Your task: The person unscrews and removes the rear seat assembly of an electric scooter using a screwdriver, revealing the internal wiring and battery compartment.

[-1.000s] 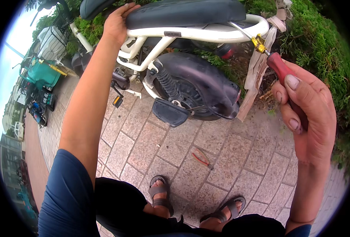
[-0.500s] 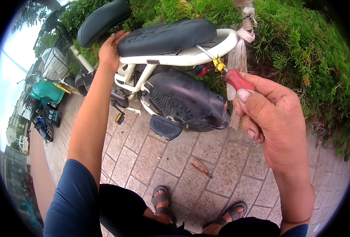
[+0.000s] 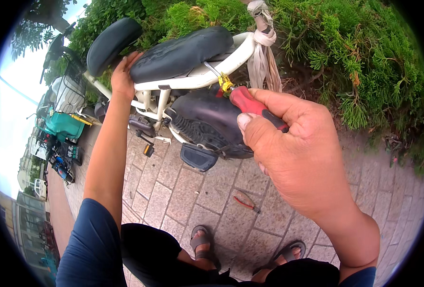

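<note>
My left hand (image 3: 123,81) grips the front end of the black seat (image 3: 178,50) where it meets the white bike frame (image 3: 231,54). My right hand (image 3: 293,155) is closed round a red-and-black screwdriver handle (image 3: 248,99); its shaft runs up-left past yellow wrapping (image 3: 225,82) to the seat's underside, where the tip is hard to make out. Below are the dark rear wheel and mudguard (image 3: 205,115) and a black footrest (image 3: 197,157). Pale cloth strips (image 3: 263,64) hang at the frame's rear. Red-handled pliers (image 3: 244,203) lie on the paving by my sandals.
Green shrubs (image 3: 346,57) line the far side behind the bike. A smaller black seat (image 3: 107,43) stands at the bike's front. Parked scooters, one teal (image 3: 65,125), stand along the paved walkway (image 3: 178,196) to the left, with a building (image 3: 23,220) beyond.
My right hand and the screwdriver have moved left and turned, the handle now slanting more. My view has shifted, showing more shrubs. My left hand still holds the seat's front end.
</note>
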`<state>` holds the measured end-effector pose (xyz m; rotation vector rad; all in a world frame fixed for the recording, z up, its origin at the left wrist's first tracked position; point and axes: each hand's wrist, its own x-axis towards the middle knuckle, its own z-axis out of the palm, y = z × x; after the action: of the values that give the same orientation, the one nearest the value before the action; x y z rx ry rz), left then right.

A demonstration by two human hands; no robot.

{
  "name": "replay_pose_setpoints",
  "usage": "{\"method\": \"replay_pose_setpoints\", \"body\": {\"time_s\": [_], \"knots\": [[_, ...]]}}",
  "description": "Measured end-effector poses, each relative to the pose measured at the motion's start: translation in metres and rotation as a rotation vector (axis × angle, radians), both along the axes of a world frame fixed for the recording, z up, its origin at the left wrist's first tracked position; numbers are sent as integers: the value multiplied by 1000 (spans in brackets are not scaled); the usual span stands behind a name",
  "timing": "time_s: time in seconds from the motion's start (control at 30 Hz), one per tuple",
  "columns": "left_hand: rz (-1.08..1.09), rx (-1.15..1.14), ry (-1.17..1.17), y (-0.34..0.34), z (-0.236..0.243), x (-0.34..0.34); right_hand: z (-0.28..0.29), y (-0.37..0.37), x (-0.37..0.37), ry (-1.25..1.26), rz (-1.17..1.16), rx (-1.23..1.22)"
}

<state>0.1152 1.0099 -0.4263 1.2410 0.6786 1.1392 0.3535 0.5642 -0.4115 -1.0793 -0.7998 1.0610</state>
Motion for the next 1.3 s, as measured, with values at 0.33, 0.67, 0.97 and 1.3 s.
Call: {"method": "replay_pose_setpoints", "body": {"time_s": [0.33, 0.67, 0.97, 1.3], "knots": [[42, -39, 139, 11, 1, 1, -9, -1, 2, -164, -41, 51], [173, 308, 336, -10, -2, 14, -1, 0, 9, -167, 25, -15], [211, 446, 428, -32, 0, 18, 60, 2, 33, -245, 165, -248], [209, 452, 413, -16, -6, 17, 78, 9, -10, 153, 27, -315]]}}
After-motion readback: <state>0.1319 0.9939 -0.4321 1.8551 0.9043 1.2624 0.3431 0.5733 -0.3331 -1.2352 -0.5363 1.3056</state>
